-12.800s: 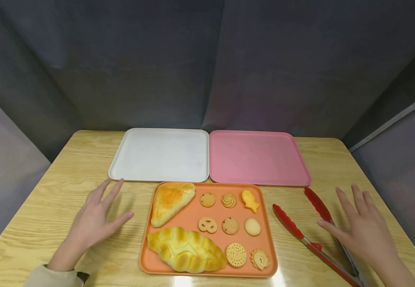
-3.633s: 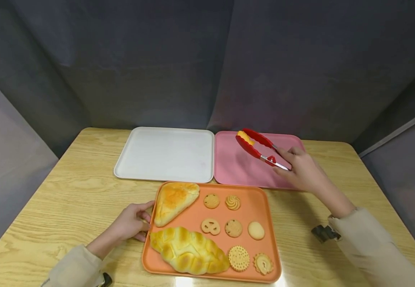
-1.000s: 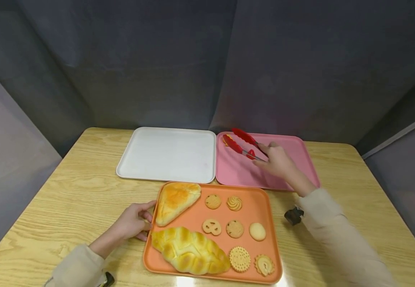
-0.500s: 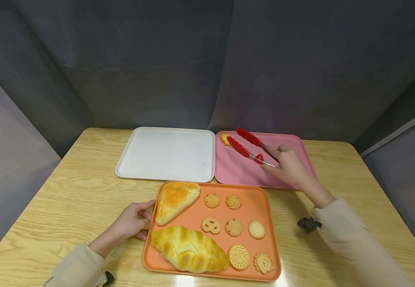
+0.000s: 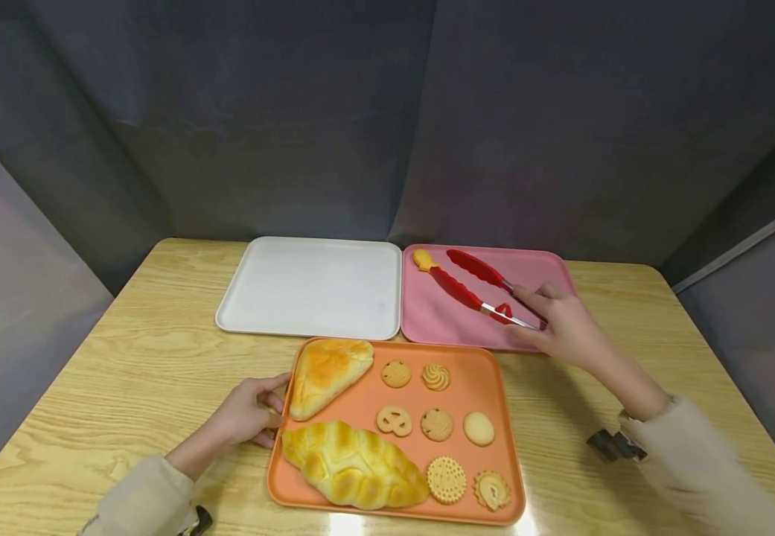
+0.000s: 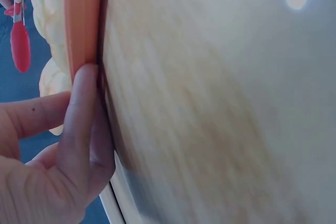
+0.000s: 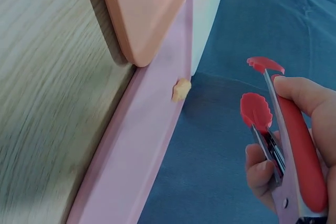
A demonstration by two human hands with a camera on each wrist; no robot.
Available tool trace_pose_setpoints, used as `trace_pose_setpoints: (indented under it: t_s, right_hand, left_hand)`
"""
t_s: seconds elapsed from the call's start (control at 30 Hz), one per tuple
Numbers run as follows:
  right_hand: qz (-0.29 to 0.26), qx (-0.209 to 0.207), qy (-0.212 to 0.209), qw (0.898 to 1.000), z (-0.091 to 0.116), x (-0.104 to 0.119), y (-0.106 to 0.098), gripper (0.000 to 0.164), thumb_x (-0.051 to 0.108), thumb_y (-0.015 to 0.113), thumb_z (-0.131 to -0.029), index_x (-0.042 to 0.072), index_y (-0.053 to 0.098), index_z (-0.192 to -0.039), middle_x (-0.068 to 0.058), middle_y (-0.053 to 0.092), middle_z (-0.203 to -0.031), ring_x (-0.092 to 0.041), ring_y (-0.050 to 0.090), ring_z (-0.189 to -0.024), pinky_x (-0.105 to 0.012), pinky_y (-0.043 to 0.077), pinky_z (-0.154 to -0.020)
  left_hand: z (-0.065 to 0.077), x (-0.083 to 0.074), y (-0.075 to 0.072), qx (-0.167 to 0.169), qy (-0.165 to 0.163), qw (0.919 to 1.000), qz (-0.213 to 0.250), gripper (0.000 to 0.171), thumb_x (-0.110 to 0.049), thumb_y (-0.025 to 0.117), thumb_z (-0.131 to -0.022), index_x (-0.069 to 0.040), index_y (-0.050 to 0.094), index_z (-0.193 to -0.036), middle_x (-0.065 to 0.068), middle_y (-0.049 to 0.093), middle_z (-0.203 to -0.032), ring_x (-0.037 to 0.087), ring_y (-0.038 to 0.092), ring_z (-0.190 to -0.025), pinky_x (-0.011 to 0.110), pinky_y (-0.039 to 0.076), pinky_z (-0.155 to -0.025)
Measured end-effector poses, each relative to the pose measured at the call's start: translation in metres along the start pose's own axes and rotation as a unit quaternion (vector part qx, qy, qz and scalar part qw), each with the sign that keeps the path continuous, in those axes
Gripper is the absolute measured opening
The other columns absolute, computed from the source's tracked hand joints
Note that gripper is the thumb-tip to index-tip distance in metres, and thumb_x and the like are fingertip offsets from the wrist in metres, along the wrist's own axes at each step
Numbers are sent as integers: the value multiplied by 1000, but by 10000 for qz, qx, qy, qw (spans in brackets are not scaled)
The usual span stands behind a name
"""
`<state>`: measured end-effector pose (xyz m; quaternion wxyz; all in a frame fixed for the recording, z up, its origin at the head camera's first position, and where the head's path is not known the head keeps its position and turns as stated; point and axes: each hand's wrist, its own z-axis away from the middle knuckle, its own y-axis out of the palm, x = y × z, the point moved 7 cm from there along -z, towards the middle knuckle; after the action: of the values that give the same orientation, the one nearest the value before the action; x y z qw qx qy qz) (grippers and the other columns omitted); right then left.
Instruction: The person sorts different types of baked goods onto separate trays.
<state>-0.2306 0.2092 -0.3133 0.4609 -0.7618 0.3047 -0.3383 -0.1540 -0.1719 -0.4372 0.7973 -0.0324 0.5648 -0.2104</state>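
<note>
The right hand [image 5: 564,329] gripped the red tongs [image 5: 455,289], tips apart, above the pink tray [image 5: 427,316] by the worktop's back edge; they looked light and springy, best squeezed mid-handle. The left hand [image 5: 248,412] pinched the orange tray [image 5: 459,396], seemingly stiff, by its rim.

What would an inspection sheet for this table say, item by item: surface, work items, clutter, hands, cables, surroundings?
Surface: wooden table; white tray and pink tray side by side at the back, orange tray in front.
Work items: triangular bread, braided bread and seven cookies on the orange tray; fish-shaped cookie on the pink one; red tongs spread, nothing between their tips.
Clutter: nothing seen.
Hands: left hand holds the orange tray's left edge; right hand grips the tongs.
Cables: nothing seen.
Surroundings: dark cloth behind the table, lighter panels at both sides.
</note>
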Motion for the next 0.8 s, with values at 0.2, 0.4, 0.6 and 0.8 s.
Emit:
trace_pose_setpoints:
  t_s: [0.2, 0.4, 0.6, 0.8]
  right_hand:
    - [-124, -306, -363, 9988, 16, 11, -15, 62, 18, 81, -63, -5, 60, -116, -3, 48, -76, -11, 36, -60, -18, 33, -45]
    - [-353, -457, -618, 9964, 35, 14, -22, 62, 31, 80, -67, -4, 62, -114, 2, 47, -78, -5, 36, -59, -15, 33, -43]
    - [-439, -465, -782, 9949, 51, 18, -28, 62, 47, 68, -75, -4, 63, -110, 6, 46, -78, -1, 35, -58, -11, 31, -43]
    - [-464, -452, -901, 9938, 64, 23, -31, 67, 56, 53, -79, -3, 63, -109, 11, 41, -76, 1, 33, -57, -5, 26, -44]
  left_hand:
    - [0, 0, -1, 61, -9, 10000, 73, 69, 15, 56, -74, 5, 32, -138, 14, 50, -80, 16, 50, -47, 38, 54, -45]
    - [0, 0, -1, 168, 19, 9998, 136, 69, 15, 57, -75, 5, 32, -139, 14, 50, -81, 16, 51, -48, 38, 55, -47]
    - [-5, 8, -5, 175, -153, 9992, 328, 70, 15, 59, -74, 3, 34, -139, 13, 53, -82, 16, 54, -53, 38, 56, -51]
    - [-6, 13, -7, 322, -170, 9975, 606, 70, 13, 61, -76, 3, 32, -139, 14, 54, -83, 16, 55, -57, 38, 56, -54]
